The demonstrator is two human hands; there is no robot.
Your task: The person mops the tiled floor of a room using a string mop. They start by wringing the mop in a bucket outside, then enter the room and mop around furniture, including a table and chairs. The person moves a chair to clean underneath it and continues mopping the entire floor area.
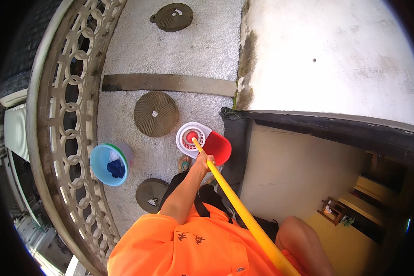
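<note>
Gravel floor by railing: your left hand (203, 161) has a closed grip on yellow mop pole (244, 214), mop head in red-white spin bucket (204, 141); right hand's grip can't tell.

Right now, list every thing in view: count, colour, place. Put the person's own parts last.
mop handle: one, yellow, running from the lower right up into the spin bucket
spin bucket: one, red and white, on the floor at centre, mop end in its white basket
blue bucket: one, light blue with dark blue cloth inside, by the railing on the left
round covers: three, brown, set in the speckled floor
railing: one, pale openwork rings, curving down the left
dark strip: one, brown, across the floor
wall top: one, white and stained, upper right
orange shirt: one, bottom centre
left hand: one, gripping the handle near the spin bucket
right hand: out of frame; only the forearm shows, lower right
</note>
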